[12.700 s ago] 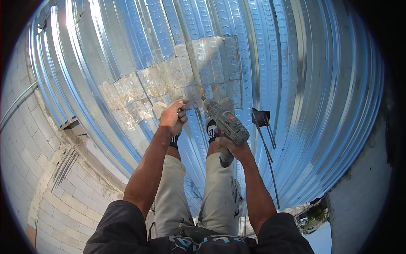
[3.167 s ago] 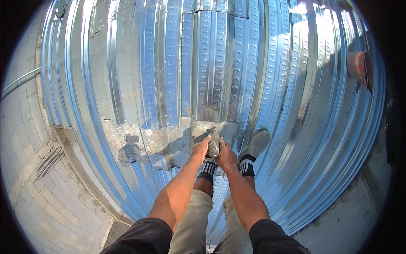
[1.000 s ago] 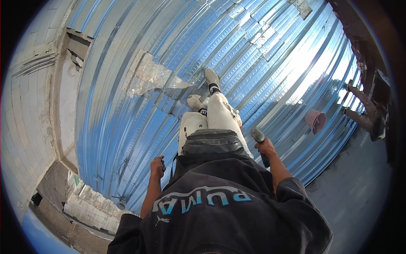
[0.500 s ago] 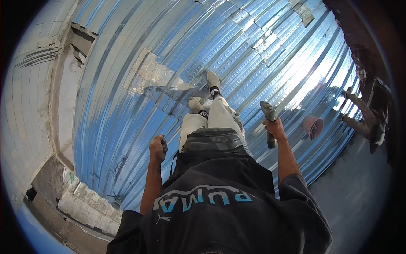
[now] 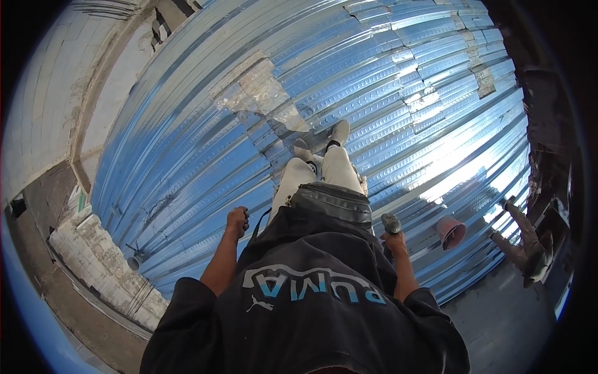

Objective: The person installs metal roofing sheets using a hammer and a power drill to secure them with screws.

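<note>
My right hand [image 5: 397, 243] is closed around a dusty grey tool [image 5: 391, 223] with a thick rounded head, held beside my right hip. The head pokes out above my fist, while the rest of the tool is hidden by my hand. My left hand [image 5: 237, 221] hangs at my left side with its fingers curled in, and nothing shows in it. A dark waist pouch [image 5: 333, 202] sits between my hands over my light trousers. Under my shoes [image 5: 339, 132] lies blue corrugated metal decking [image 5: 205, 168].
A pink bucket [image 5: 451, 233] stands on the decking to my right. Beyond it is another person's leg [image 5: 523, 227]. Bare, rough patches [image 5: 265, 90] break the decking ahead. A pale wall edge [image 5: 106, 262] runs along the left, near a short pipe end [image 5: 134, 262].
My view has turned and my feet have stepped onward over the decking. My right hand, with the tool, has swung back and down closer to my body; the left stays curled.
</note>
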Action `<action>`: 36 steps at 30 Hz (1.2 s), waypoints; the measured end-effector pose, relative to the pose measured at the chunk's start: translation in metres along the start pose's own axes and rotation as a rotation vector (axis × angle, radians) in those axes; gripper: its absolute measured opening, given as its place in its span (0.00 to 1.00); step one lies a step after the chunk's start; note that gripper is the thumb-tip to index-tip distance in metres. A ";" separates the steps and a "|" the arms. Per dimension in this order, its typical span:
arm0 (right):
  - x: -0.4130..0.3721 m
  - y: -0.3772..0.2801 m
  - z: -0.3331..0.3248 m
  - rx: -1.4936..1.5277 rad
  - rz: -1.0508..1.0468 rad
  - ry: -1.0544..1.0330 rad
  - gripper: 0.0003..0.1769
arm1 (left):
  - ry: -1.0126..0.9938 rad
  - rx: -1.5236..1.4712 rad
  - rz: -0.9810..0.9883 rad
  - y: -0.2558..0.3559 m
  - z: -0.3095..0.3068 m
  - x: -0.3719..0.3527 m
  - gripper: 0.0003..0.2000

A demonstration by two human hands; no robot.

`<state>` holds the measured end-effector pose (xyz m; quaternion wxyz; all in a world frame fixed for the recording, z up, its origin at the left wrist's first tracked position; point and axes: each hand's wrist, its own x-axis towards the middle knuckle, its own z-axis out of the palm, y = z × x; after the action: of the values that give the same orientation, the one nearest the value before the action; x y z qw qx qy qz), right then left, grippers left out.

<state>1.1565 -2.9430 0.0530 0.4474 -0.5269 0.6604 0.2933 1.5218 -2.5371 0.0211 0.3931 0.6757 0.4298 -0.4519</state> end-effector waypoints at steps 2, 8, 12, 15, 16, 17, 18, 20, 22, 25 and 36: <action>-0.010 -0.004 -0.003 -0.155 0.007 0.006 0.17 | 0.037 0.001 0.007 0.002 0.008 -0.010 0.08; 0.002 -0.029 -0.033 -0.218 -0.064 0.009 0.17 | -0.012 -0.090 0.054 0.031 0.051 -0.018 0.10; 0.017 -0.083 -0.063 -0.112 -0.077 -0.016 0.13 | -0.073 -0.032 0.175 0.076 0.099 -0.042 0.11; 0.055 -0.105 -0.081 -0.106 -0.061 -0.019 0.11 | -0.116 -0.065 0.207 0.086 0.121 -0.047 0.11; 0.053 -0.130 -0.091 -0.133 -0.059 0.008 0.10 | -0.133 -0.088 0.215 0.089 0.126 -0.049 0.11; 0.054 -0.151 -0.098 -0.162 -0.064 0.035 0.10 | -0.147 -0.083 0.214 0.089 0.129 -0.053 0.11; 0.065 -0.159 -0.103 -0.107 -0.107 0.022 0.11 | -0.145 -0.062 0.212 0.090 0.131 -0.055 0.11; 0.088 -0.166 -0.115 0.002 -0.181 -0.008 0.13 | -0.143 -0.016 0.195 0.086 0.131 -0.060 0.11; 0.089 -0.190 -0.121 -0.055 -0.183 -0.012 0.14 | -0.099 -0.064 0.151 0.074 0.124 -0.053 0.11; 0.102 -0.208 -0.127 -0.131 -0.185 -0.002 0.13 | -0.037 -0.062 0.071 0.062 0.115 -0.046 0.10; 0.099 -0.231 -0.113 -0.256 -0.226 -0.113 0.16 | -0.054 -0.279 0.134 0.079 0.127 -0.048 0.09</action>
<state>1.3415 -3.1457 0.0311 0.4432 -0.6333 0.5280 0.3518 1.5504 -2.6902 0.0423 0.5238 0.6292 0.4318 -0.3784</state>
